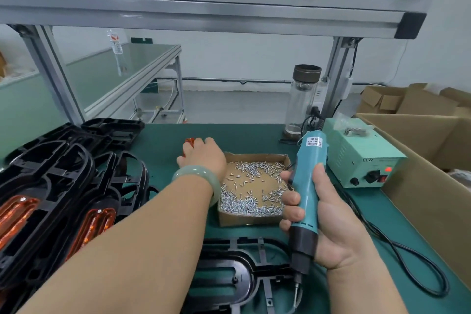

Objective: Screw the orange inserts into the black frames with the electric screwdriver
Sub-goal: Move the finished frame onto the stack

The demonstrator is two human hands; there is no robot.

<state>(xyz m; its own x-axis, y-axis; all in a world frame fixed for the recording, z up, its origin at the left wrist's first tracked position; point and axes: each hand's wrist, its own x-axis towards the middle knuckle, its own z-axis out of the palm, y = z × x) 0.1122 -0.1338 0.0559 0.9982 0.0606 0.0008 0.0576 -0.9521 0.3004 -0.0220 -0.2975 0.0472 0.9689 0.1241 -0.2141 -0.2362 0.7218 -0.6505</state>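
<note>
Looks down from head height over a green tabletop (168,140). Grips a teal electric screwdriver (307,178) in the right hand (313,214), fingers and thumb wrapped round the barrel, bit pointing down. Holds the bit at the right end of a black frame (229,275) lying flat at the near edge of the tabletop; cannot tell whether touching.

Stretches the left arm forward, with a pale green bangle (196,176) on the wrist. Lays the left hand (204,158) palm-down over an orange insert (190,141) at the middle of the tabletop, just beyond the far left corner of a shallow cardboard tray (244,220). Hides the fingertips behind the back of the hand, so cannot tell whether gripping the insert or only touching it.

Between the two hands, inside the tray, a heap of small silver screws (244,205).

To the left, a pile of further black frames (51,173), overlapping and tilted, with orange inserts (17,214) seated in two of them.

To the right of the screwdriver, a pale green power box (362,158) with a red light, and a black cable (407,257) looping across the tabletop. Near the far edge, a clear bottle (302,99) with a dark cap, upright. Along the right edge, a large open cardboard box (420,160).
</note>
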